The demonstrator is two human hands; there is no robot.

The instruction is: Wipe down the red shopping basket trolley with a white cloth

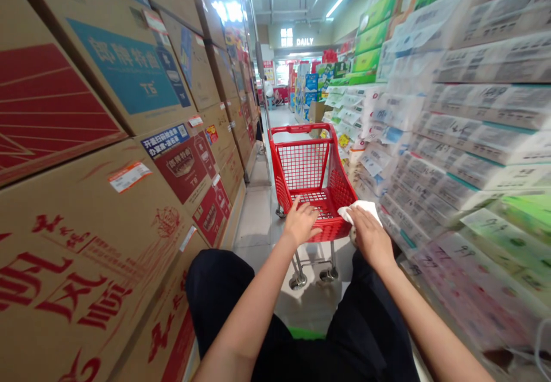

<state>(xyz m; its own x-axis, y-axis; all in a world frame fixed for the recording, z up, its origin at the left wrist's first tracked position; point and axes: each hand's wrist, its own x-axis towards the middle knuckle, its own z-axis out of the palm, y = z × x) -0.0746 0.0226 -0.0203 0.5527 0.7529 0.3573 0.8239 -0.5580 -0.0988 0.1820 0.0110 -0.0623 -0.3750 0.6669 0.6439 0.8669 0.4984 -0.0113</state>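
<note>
A red plastic shopping cart (301,161) stands in front of my knees, its near rim low between my hands. Over the left part of that rim lies my left hand (302,220), fingers spread, with nothing in them. My right hand (369,234) is closed on a white cloth (365,207) that may be a paper wipe, pressed at the cart's right near corner. The basket's grid floor shows no goods on it. Below it are metal legs and dark caster wheels (298,281).
Stacked cardboard cartons (90,244) rise close on my left. On the right, packs of wrapped tissue paper (465,135) are piled high, partly blurred. Beyond the cart the tiled aisle (253,215) runs back toward shelves and a person (269,89) far off.
</note>
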